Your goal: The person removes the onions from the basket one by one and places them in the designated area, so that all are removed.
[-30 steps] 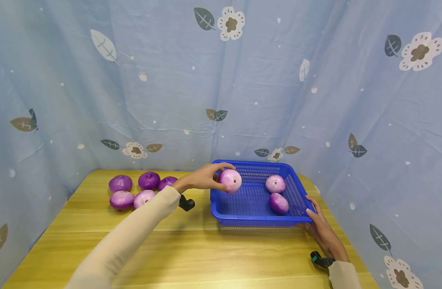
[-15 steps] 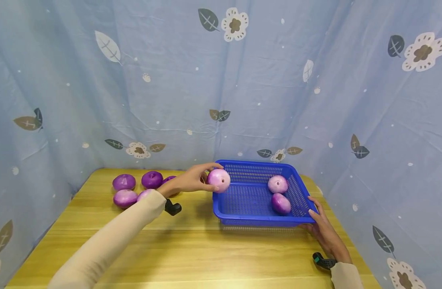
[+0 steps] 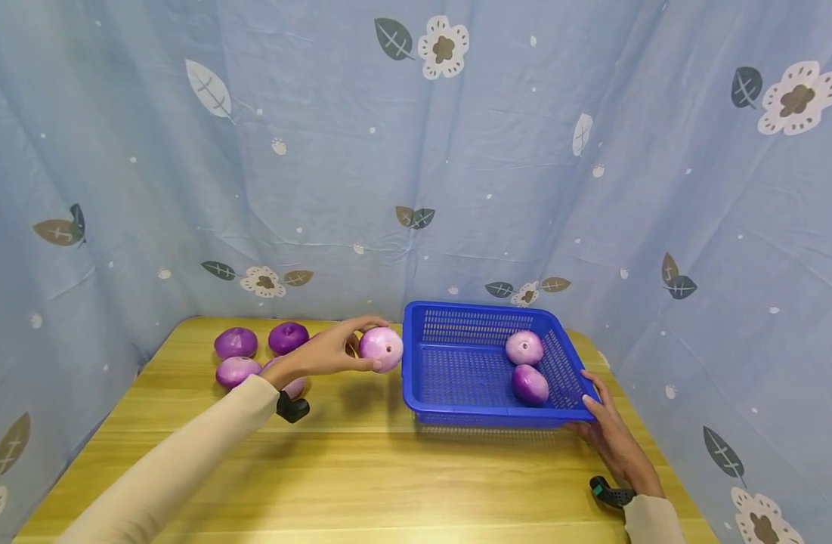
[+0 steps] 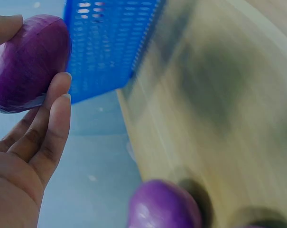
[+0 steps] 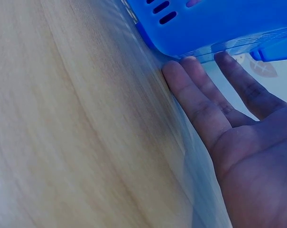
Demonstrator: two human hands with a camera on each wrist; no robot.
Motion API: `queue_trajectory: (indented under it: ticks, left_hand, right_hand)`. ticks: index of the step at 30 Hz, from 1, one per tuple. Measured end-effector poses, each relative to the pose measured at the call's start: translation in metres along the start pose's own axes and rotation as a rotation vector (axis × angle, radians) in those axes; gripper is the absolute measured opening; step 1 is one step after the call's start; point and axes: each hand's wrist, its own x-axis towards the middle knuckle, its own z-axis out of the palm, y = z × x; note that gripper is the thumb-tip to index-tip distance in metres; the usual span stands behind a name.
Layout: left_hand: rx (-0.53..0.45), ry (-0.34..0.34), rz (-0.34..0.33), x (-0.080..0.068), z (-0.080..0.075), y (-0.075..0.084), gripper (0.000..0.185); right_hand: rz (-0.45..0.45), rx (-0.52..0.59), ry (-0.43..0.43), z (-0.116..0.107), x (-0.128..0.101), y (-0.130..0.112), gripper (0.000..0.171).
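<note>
My left hand (image 3: 323,351) holds a peeled red onion (image 3: 381,349) between thumb and fingers, just left of the blue basket's near-left side. In the left wrist view, the fingertips press against the dark purple side of this onion (image 4: 36,61). The slotted plastic basket (image 3: 484,411) stands on the table. Inside it, toward the right, lie two red onions, one pale (image 3: 524,347) and one darker (image 3: 530,385). At the basket's front right corner, my right hand (image 3: 613,434) grips the rim, thumb on top; in the right wrist view, fingers (image 5: 195,102) reach to its lower wall.
Several more red onions (image 3: 236,344) sit grouped at the table's back left, partly hidden behind the left wrist. The wooden table (image 3: 402,483) meets a blue patterned curtain (image 3: 320,181) at the back and sides. Each wrist wears a black strap device (image 3: 611,493).
My left hand has moved left with its onion, from over the basket's left side to beyond the rim. The right hand and the basket have stayed in place.
</note>
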Motion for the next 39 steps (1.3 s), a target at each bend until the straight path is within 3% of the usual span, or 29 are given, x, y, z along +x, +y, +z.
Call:
queue_trajectory:
  ticks: [10,17,24,39]
  left_hand:
    - [0.084,0.051,0.02,-0.031,-0.005,-0.017,0.071]
    - [0.242,-0.001,0.019,-0.045,-0.008,-0.025,0.067]
    - [0.432,0.016,0.014,-0.062,-0.013,-0.036,0.068]
    - [0.565,0.04,0.0,-0.069,-0.013,-0.05,0.071]
  right_hand:
    - [-0.04,0.05,-0.038,-0.002,-0.001,0.0,0.057]
    - [-0.038,0.046,-0.034,-0.002,0.001,0.0,0.058]
    - [-0.02,0.027,-0.02,0.0,0.003,0.0,0.059]
    - [-0.012,0.019,-0.011,0.001,0.0,-0.001,0.058]
